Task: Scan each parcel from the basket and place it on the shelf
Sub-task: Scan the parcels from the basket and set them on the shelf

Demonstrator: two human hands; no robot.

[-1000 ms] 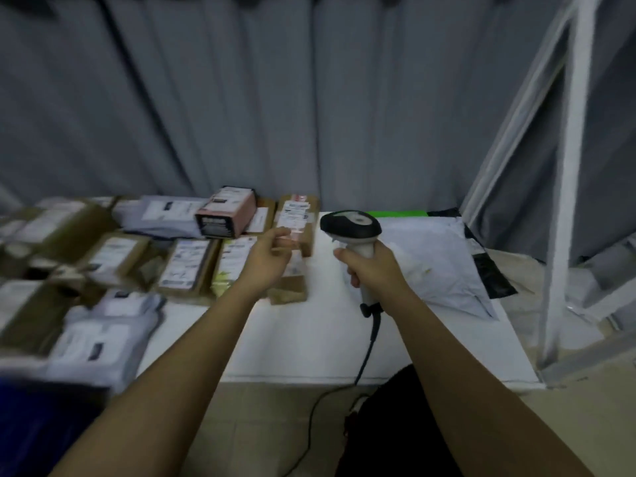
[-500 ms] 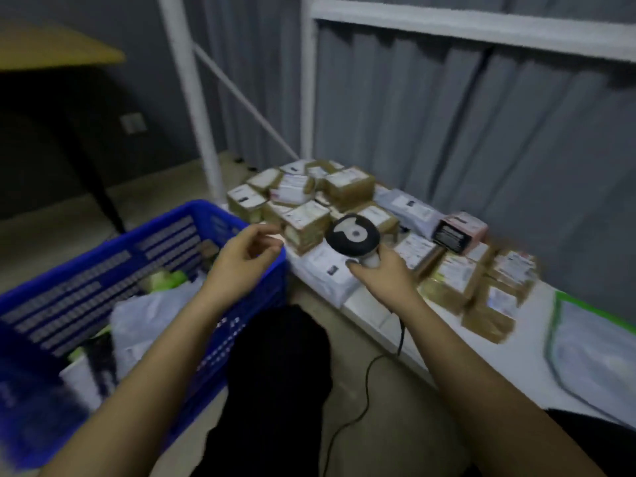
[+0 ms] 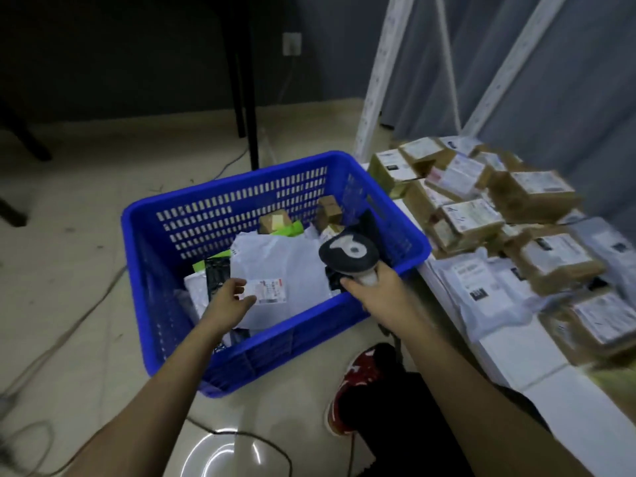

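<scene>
A blue slotted basket (image 3: 220, 208) stands on the floor, holding several parcels. On top lies a large white mailer bag (image 3: 285, 266) with a printed label. My left hand (image 3: 229, 299) reaches into the basket with relaxed fingers, its fingertips at the label's left edge, holding nothing. My right hand (image 3: 375, 287) grips the handle of a black-and-white barcode scanner (image 3: 349, 253) over the basket's right side. Small brown boxes (image 3: 275, 220) lie at the basket's far end. The low white shelf (image 3: 509, 366) at the right carries many labelled parcels (image 3: 471, 218).
White shelf posts (image 3: 378, 80) rise behind the shelf, in front of a grey curtain. Black table legs (image 3: 246, 80) stand beyond the basket. Cables (image 3: 241, 437) trail over the tiled floor. My red shoe (image 3: 358, 380) is beside the basket's near corner.
The view swung left from the shelf to the basket. My left hand moved off the shelf parcels and down into the basket. My right hand kept the scanner and followed.
</scene>
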